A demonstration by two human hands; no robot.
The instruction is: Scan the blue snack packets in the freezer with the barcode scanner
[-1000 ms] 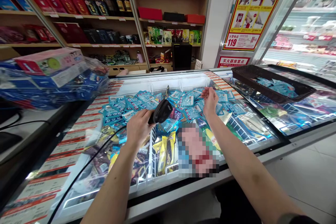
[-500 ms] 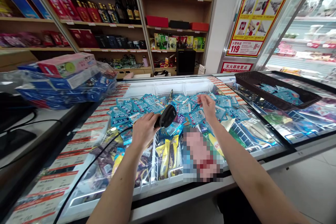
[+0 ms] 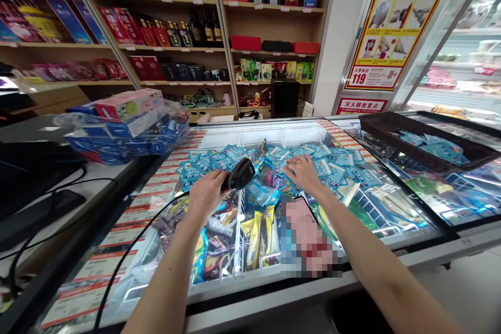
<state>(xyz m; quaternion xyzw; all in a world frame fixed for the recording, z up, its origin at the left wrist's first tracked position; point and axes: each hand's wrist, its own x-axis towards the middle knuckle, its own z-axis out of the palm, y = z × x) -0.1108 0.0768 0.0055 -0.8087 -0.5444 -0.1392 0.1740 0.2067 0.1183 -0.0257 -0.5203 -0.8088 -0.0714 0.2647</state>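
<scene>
My left hand point(image 3: 206, 190) is wrapped round the handle of a black handheld barcode scanner point(image 3: 240, 174), its head pointing right over the packets. A black cable point(image 3: 131, 245) trails from the scanner toward the lower left. Many small blue packets point(image 3: 235, 154) lie spread across the glass top of a chest freezer point(image 3: 415, 237). Over the packets on the right is my right hand point(image 3: 305, 173), palm down, fingers bent but apart, fingertips touching or just above them. No packet shows in its grasp. A pixelated pink item point(image 3: 307, 229) lies nearer me, below my right hand.
Wrapped ice creams point(image 3: 260, 235) and white wire dividers point(image 3: 239, 229) show under the glass. To the right stands a dark brown basket point(image 3: 376, 122) holding more blue packets. Plastic-wrapped blue boxes point(image 3: 117, 138) are stacked at left. Shelves point(image 3: 274, 5) of boxed goods line the back.
The view has turned slightly left and up. My right hand has moved nearer me across the packets, and its fingers look more spread. My left hand still holds the scanner.
</scene>
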